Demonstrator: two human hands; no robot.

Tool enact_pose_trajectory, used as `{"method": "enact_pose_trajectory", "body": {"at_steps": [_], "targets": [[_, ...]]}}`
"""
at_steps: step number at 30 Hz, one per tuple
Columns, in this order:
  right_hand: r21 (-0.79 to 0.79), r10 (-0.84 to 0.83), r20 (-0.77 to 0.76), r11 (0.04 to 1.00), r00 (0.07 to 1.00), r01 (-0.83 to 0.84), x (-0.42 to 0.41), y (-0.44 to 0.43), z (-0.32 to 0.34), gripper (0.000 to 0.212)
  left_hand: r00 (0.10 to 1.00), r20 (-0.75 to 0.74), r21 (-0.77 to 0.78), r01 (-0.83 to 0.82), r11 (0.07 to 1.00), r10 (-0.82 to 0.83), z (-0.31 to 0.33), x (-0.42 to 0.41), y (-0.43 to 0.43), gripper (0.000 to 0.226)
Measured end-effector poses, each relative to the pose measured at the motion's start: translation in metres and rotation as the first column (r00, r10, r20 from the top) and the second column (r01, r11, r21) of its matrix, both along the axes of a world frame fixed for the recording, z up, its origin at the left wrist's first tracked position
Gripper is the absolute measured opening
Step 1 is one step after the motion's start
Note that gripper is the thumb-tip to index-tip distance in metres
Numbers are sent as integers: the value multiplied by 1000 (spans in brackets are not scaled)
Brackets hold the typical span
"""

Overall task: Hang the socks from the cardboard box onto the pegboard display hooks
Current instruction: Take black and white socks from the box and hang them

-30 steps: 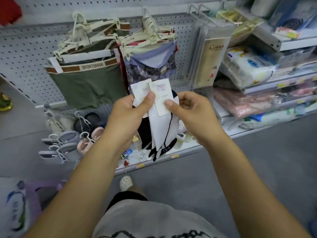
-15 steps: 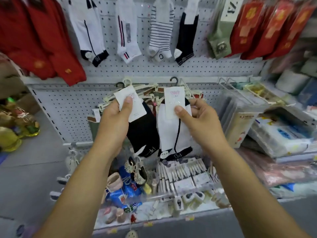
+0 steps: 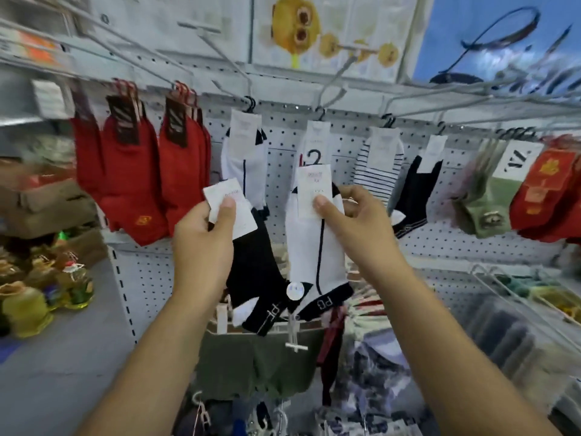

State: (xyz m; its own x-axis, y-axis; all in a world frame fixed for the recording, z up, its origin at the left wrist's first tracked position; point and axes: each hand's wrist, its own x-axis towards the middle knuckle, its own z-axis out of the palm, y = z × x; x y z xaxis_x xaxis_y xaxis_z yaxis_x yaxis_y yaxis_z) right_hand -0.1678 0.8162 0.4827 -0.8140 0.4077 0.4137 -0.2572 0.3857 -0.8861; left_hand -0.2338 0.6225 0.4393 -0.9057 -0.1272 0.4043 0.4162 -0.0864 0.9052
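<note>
Two sock pairs are now up at the hung row. The left hand (image 3: 204, 243) pinches the black sock (image 3: 254, 278) by its paper label, thumb in front, and the right hand (image 3: 355, 225) pinches the white sock (image 3: 311, 256) the same way. Half a second ago both were lower, in front of the underwear hangers; they have since risen against the pegboard (image 3: 283, 143) (the cardboard box is out of view). A matching hung white sock (image 3: 243, 158) is just up-left, so hooking looks imminent.
</note>
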Motion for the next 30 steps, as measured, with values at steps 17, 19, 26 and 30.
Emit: {"method": "enact_pose_trajectory", "body": {"at_steps": [17,19,26,30], "targets": [[62,36,-128,998,991,-28,-134,-68,45,23,999,-45,-84,6,996,-10,48,-54,-63,21],[65,35,-100,997,994,-28,-137,-68,42,29,999,-33,-87,36,996,-39,46,-55,-64,23],[38,-36,-114,998,993,41,-121,-54,35,25,982,19,-59,189,980,-188,46,-55,-51,28],[35,29,-105,999,994,-26,-77,-39,17,22,944,45,11,326,945,-326,46,-48,-24,27]]}}
